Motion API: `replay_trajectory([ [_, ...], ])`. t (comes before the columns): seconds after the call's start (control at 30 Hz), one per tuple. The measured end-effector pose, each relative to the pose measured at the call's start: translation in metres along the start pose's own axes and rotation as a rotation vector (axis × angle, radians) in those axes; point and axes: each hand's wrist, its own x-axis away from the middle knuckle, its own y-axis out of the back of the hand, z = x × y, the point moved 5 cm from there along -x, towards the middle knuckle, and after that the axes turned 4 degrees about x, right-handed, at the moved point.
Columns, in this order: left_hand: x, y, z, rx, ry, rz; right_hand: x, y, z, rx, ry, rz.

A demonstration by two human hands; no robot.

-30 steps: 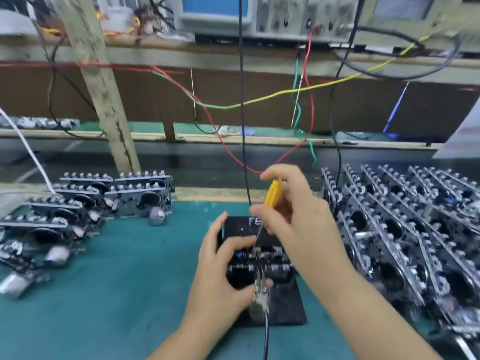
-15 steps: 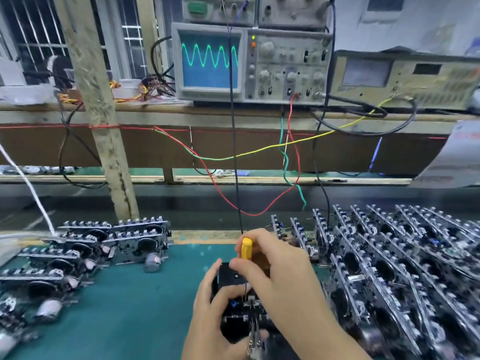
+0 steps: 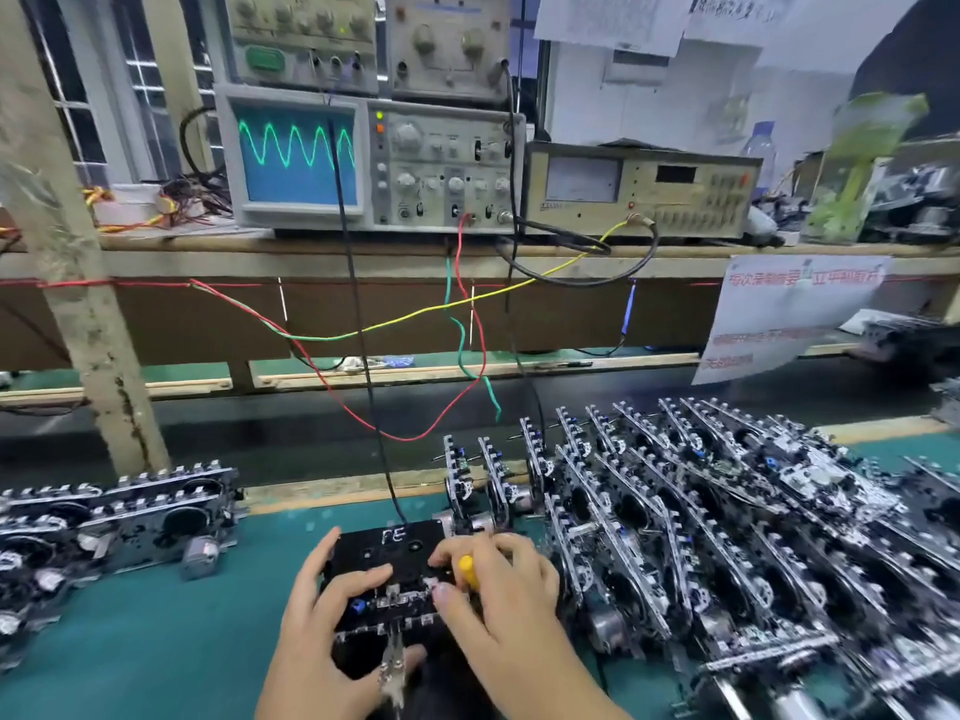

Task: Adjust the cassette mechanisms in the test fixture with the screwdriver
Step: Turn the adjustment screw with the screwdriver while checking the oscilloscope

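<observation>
A cassette mechanism [image 3: 387,608] sits in the black test fixture [image 3: 389,545], which is marked "FE" and lies on the green mat. My left hand [image 3: 322,626] grips the mechanism from the left, with fingers on top and the thumb at its near edge. My right hand [image 3: 498,605] lies low over the mechanism's right side with the yellow-handled screwdriver [image 3: 467,570] tucked in its curled fingers. The screwdriver's blade is hidden. A metal clip on a cable [image 3: 393,667] hangs from the mechanism's near edge.
Several cassette mechanisms stand in rows at the right [image 3: 701,522], and more lie at the left [image 3: 119,517]. An oscilloscope [image 3: 296,155] showing a green wave sits on the shelf above. Coloured wires [image 3: 457,356] hang down to the fixture. A wooden post [image 3: 78,283] rises at the left.
The view has tilted upward, bringing the instruments into sight. My right hand has dropped from upright over the mechanism to lying low on it, with the screwdriver handle tilted down.
</observation>
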Motion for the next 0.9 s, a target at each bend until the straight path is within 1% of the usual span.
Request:
replay_trajectory([
  [0.13,0.000,-0.003,0.003,0.007,0.034,0.030,0.009,-0.005,-0.002,-0.153,0.073,0.032],
  [0.2,0.001,-0.003,0.001,0.002,0.034,0.030,0.012,-0.006,-0.005,-0.212,0.078,0.048],
  [0.33,0.002,-0.003,-0.001,0.010,0.033,0.020,0.013,-0.007,-0.005,-0.204,0.092,-0.002],
  [0.47,0.002,-0.002,0.000,0.013,0.045,0.029,0.013,-0.007,-0.007,-0.212,0.076,-0.019],
  [0.9,0.002,-0.002,0.000,0.022,0.085,0.049,0.011,-0.011,-0.012,-0.244,0.058,-0.023],
])
